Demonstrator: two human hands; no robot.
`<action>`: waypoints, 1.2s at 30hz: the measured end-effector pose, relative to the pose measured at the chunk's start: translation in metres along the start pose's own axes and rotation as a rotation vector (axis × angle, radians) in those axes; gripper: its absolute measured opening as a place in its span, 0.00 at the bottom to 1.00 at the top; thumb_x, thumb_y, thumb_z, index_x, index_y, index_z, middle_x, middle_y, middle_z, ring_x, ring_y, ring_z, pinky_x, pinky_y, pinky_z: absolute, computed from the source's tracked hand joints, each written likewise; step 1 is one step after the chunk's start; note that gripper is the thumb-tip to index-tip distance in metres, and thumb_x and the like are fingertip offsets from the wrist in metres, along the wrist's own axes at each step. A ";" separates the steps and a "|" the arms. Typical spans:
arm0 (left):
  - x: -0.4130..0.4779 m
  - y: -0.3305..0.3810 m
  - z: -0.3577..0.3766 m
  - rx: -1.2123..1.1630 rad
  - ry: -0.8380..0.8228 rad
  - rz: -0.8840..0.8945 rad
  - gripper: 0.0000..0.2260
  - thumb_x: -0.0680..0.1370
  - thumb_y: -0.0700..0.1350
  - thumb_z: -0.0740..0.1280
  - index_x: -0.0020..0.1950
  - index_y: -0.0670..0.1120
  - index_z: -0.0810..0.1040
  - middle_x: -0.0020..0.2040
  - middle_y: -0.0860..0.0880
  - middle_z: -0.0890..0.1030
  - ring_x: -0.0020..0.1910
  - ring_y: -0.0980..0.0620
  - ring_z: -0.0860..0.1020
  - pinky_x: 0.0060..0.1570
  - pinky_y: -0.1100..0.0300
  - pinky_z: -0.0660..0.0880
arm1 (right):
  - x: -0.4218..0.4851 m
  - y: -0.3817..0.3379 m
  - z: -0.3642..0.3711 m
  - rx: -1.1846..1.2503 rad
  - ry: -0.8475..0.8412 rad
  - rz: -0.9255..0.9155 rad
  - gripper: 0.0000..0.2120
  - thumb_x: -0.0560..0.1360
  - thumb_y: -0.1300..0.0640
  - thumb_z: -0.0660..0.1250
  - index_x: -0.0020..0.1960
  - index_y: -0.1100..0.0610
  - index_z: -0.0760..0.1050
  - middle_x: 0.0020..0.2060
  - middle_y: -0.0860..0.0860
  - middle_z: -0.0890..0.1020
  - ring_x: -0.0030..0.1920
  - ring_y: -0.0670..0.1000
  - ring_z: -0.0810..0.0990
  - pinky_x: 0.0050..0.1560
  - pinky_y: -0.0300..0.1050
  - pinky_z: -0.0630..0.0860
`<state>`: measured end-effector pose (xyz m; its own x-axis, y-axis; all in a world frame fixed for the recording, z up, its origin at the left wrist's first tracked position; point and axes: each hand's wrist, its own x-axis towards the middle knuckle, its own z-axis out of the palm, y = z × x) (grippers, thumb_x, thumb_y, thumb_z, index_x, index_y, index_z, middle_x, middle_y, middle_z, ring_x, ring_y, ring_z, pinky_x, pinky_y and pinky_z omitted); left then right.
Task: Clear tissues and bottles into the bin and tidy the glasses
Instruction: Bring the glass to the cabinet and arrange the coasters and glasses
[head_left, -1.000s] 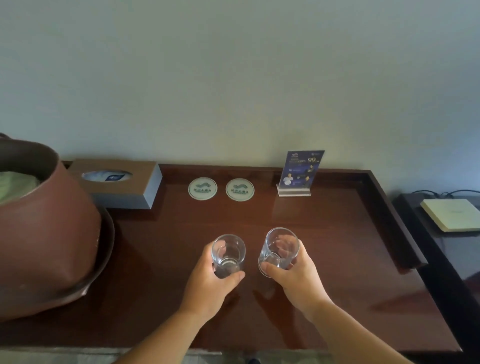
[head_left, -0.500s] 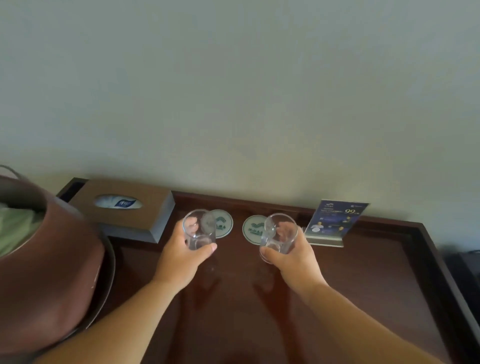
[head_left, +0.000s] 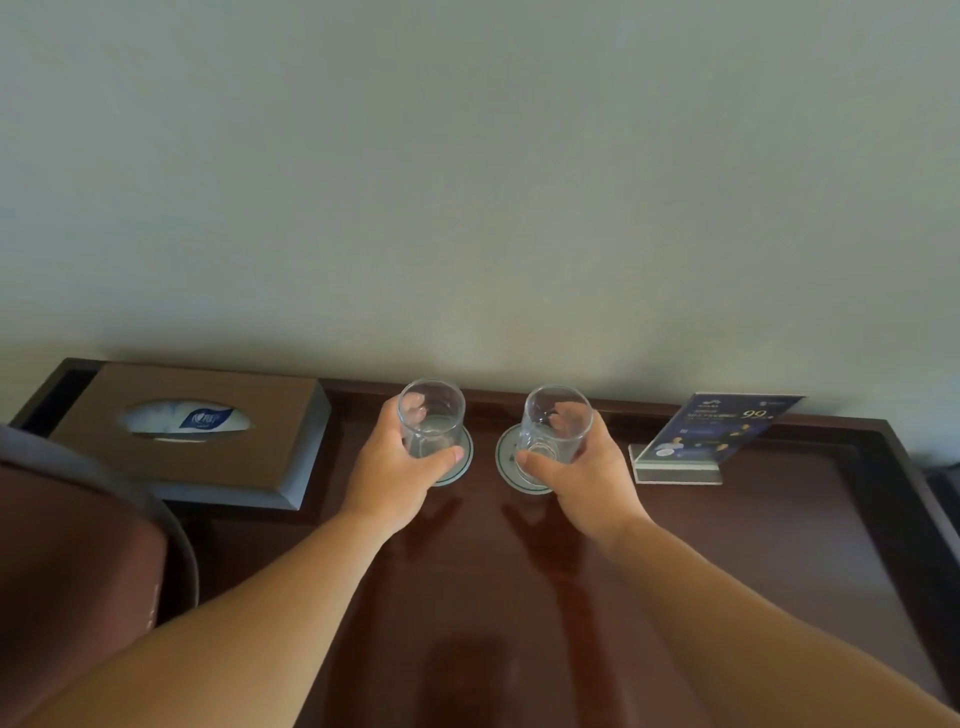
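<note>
Where the glossy dark tabletop (head_left: 753, 545) meets pale wall (head_left: 467, 182), hands (head_left: 395, 467) (head_left: 576, 467) grip glasses (head_left: 431, 418) (head_left: 556, 423).

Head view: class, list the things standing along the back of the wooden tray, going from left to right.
tissue box → left glass → right glass → blue card in its clear stand. The coasters lie under the glasses, so they are left out.
</note>
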<state>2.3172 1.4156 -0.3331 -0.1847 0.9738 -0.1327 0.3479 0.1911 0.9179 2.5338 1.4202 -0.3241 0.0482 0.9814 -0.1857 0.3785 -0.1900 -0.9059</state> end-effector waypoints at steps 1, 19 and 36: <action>0.003 -0.002 0.001 0.000 -0.003 -0.001 0.29 0.67 0.48 0.78 0.60 0.63 0.67 0.55 0.67 0.73 0.59 0.57 0.76 0.63 0.51 0.73 | 0.001 0.001 0.001 0.004 0.001 0.009 0.32 0.63 0.45 0.77 0.63 0.41 0.68 0.56 0.36 0.77 0.57 0.40 0.76 0.55 0.40 0.73; 0.018 -0.017 0.004 -0.079 -0.019 -0.001 0.31 0.66 0.48 0.78 0.64 0.61 0.68 0.63 0.59 0.75 0.64 0.63 0.72 0.68 0.53 0.69 | 0.014 0.008 0.013 0.004 0.014 0.035 0.33 0.59 0.41 0.76 0.61 0.38 0.68 0.57 0.35 0.77 0.57 0.38 0.75 0.60 0.45 0.74; 0.002 -0.016 -0.008 -0.050 -0.052 -0.023 0.40 0.62 0.53 0.78 0.71 0.61 0.63 0.68 0.57 0.71 0.66 0.61 0.69 0.68 0.54 0.67 | 0.002 0.010 -0.001 0.010 -0.017 0.018 0.35 0.59 0.43 0.77 0.58 0.25 0.63 0.57 0.34 0.75 0.60 0.36 0.73 0.59 0.39 0.70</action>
